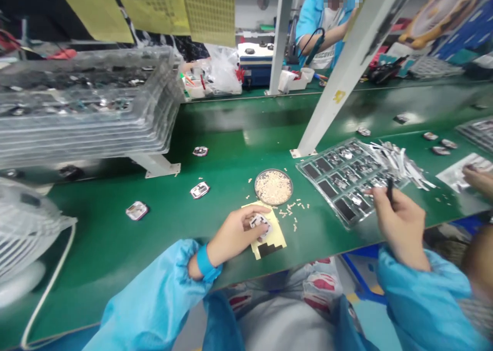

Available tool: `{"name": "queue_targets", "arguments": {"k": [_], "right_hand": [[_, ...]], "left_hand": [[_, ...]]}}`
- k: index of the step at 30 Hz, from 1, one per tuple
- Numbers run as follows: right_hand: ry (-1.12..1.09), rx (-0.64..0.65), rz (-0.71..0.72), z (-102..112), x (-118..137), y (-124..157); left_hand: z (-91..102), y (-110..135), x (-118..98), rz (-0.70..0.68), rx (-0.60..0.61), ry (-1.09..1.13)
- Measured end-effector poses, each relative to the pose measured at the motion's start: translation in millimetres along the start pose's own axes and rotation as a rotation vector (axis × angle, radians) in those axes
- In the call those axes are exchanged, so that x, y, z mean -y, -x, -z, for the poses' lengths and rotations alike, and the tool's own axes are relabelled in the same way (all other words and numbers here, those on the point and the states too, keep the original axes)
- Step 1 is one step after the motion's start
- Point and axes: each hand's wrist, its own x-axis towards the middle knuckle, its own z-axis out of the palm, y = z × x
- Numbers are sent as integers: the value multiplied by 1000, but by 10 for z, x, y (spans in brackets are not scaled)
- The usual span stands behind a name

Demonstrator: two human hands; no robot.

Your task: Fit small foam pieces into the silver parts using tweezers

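Observation:
My left hand (235,233) is closed on a small white-and-metal part (260,223), pressing it onto a yellow pad (269,240) near the front edge of the green table. My right hand (398,220) is closed round a thin dark tool (390,190), whose tip hovers over a clear blister tray (339,179) of small parts. Between the hands stands a round dish (273,187) filled with tiny pale pieces, and several more are scattered beside it.
Loose parts (199,189) (136,210) (200,151) lie on the green belt. A stack of clear trays (84,104) sits at the left, a white fan (23,238) lower left. A white post (339,78) rises mid-table. Another person's hand (477,179) shows at right; a person in blue (327,22) works opposite.

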Motion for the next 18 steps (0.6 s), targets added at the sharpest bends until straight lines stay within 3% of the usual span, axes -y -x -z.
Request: {"name": "queue_targets", "arguments": {"k": [2,5,10,18], "right_hand": [[302,150,-70,154,-182,-229],[504,335,-111,214,-408,-382],[598,350,-107,95,-540,-328],[475,271,-164,87,-335,-230]], "left_hand": [[5,1,9,29,11,-52],[15,-5,21,39,5,-43],[14,-26,49,43,18,52],[-26,-23,84,80,33,74]]}}
